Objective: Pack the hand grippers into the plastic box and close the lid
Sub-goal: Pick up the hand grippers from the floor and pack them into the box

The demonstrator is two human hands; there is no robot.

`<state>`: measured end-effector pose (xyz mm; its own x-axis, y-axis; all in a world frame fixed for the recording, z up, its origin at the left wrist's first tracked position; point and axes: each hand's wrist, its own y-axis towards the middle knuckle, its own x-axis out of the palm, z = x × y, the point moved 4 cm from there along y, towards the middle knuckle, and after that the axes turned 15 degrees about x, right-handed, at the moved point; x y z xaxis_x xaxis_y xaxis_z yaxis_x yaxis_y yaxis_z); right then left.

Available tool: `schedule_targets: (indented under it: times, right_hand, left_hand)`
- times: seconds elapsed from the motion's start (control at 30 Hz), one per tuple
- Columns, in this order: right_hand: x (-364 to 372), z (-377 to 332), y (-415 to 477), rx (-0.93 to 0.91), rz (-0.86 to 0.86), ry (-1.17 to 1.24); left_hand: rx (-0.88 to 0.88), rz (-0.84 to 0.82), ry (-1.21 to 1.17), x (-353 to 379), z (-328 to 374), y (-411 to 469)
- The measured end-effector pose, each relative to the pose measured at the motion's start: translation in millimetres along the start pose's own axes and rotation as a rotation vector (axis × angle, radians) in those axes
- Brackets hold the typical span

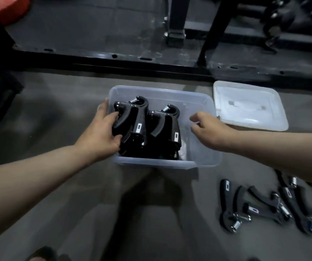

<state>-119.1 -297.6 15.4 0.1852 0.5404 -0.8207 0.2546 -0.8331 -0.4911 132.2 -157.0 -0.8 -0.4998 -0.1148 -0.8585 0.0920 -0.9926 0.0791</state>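
A clear plastic box stands open on the grey floor in front of me. Black hand grippers with metal springs stand upright inside it, one stack at the left and one in the middle. My left hand grips the handle of the left stack at the box's left wall. Over the box's right side, my right hand hovers with loosely curled fingers and holds nothing. Several more hand grippers lie loose on the floor at the lower right, partly under my right forearm. The lid lies flat to the right of the box.
A black steel frame rail of gym equipment runs across the floor just behind the box, with upright posts beyond it. A red pad sits at the top left. Dark equipment stands at the left edge.
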Motion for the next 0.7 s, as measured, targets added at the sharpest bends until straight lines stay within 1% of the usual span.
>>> schedule_targets:
  times: [0.1,0.17,0.27,0.33,0.37,0.43,0.5,0.63,0.7]
  right_hand:
    - [-1.9,29.4,-12.9,-0.107,0.021,-0.079]
    - [-2.6,54.1,-20.3,-0.155,0.003,-0.125]
    - [-6.2,82.5,-29.2,-0.246,-0.01,-0.208]
    - [-7.9,93.1,-29.6,-0.297,0.023,-0.258]
    - [-8.3,96.7,-27.8,-0.315,0.066,-0.279]
    - [-10.9,102.2,-23.2,-0.308,0.15,-0.292]
    - [-13.6,107.2,-18.7,-0.261,0.195,-0.294]
    - [-18.1,125.2,-19.1,-0.197,0.213,-0.323]
    - [-20.9,136.5,-22.2,-0.189,0.198,-0.246]
  left_hand:
    - [0.007,-0.033,-0.021,17.9,18.4,8.7]
    - [0.008,-0.048,-0.025,30.3,29.3,14.4]
    - [0.002,-0.095,0.015,47.0,41.4,23.1]
    - [-0.011,-0.128,0.034,55.2,48.1,27.2]
    - [-0.008,-0.133,0.037,58.6,51.4,29.4]
    - [0.011,-0.126,0.029,63.6,59.6,33.5]
    - [0.018,-0.104,0.007,65.6,66.9,36.7]
    - [0.042,-0.083,-0.057,73.3,85.7,45.2]
    - [0.053,-0.088,-0.062,77.9,94.6,48.5]
